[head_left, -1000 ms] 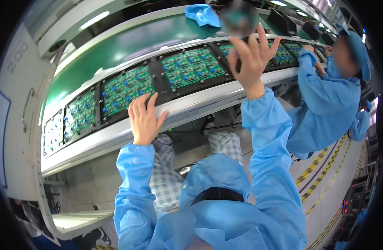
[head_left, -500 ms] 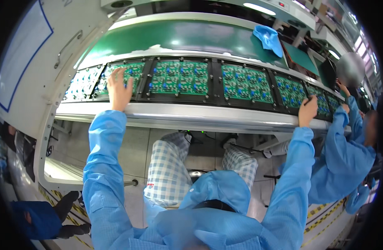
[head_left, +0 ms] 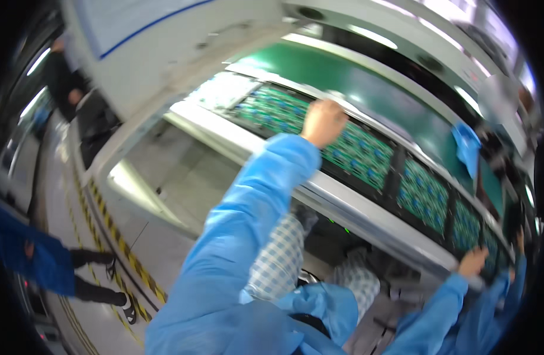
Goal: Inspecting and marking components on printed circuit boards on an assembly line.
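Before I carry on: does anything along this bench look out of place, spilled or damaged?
One thing: a crumpled blue cloth lies toward the right end of the green surface, behind the circuit boards, looking stray beside their orderly row. No spill shows; blur and glare could hide small damage.

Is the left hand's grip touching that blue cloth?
Apart: the head view shows a wide stretch of green bench between the left hand's grip and the blue cloth.
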The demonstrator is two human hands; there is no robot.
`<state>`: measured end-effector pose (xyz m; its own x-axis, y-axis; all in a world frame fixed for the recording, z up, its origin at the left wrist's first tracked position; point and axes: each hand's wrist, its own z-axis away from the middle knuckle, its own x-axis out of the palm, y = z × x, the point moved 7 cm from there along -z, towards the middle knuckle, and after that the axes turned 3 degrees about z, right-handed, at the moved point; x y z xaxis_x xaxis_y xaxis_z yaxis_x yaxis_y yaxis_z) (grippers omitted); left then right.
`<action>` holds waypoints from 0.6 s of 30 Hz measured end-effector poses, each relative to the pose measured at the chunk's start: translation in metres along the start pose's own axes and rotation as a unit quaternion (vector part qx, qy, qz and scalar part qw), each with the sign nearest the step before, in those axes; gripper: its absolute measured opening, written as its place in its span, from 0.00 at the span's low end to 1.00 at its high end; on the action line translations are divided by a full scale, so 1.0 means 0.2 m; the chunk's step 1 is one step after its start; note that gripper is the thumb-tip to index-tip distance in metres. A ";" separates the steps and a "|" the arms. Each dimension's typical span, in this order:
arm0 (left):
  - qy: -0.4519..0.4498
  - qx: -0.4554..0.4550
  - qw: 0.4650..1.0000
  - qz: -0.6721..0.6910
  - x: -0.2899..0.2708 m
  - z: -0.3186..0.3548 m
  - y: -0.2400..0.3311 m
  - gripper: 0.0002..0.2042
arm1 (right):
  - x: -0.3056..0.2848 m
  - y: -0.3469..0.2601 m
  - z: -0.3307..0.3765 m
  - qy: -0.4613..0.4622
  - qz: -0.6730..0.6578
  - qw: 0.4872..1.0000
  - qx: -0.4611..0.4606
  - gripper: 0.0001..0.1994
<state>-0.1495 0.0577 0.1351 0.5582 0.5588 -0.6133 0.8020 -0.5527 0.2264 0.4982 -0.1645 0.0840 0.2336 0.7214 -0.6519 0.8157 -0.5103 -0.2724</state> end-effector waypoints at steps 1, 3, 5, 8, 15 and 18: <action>0.083 0.002 0.995 0.060 -0.07 0.04 0.06 0.06 | -0.07 0.06 0.00 0.008 0.028 1.000 0.000 0.15; 0.174 -0.013 0.977 0.124 -0.19 0.07 0.10 0.06 | -0.12 0.07 -0.02 -0.007 0.086 0.996 0.007 0.13; 0.198 -0.033 0.970 0.138 -0.28 0.08 0.10 0.05 | -0.16 0.02 0.00 -0.022 0.127 0.992 -0.001 0.13; 0.193 -0.033 0.971 0.140 -0.29 0.12 0.09 0.05 | -0.17 0.08 0.06 -0.043 0.132 0.990 0.028 0.13; 0.173 -0.039 0.978 0.108 -0.27 0.07 0.00 0.09 | 0.04 0.02 0.02 -0.004 0.100 0.995 -0.013 0.17; 0.158 -0.052 0.980 0.113 -0.27 0.06 0.02 0.08 | -0.01 -0.01 0.07 -0.013 0.153 0.987 0.041 0.18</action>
<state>-0.1783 0.0177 0.1608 0.7490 0.6015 -0.2780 0.6584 -0.6281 0.4147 0.4898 -0.1720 0.0768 0.4476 0.5168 -0.7298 0.6634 -0.7391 -0.1166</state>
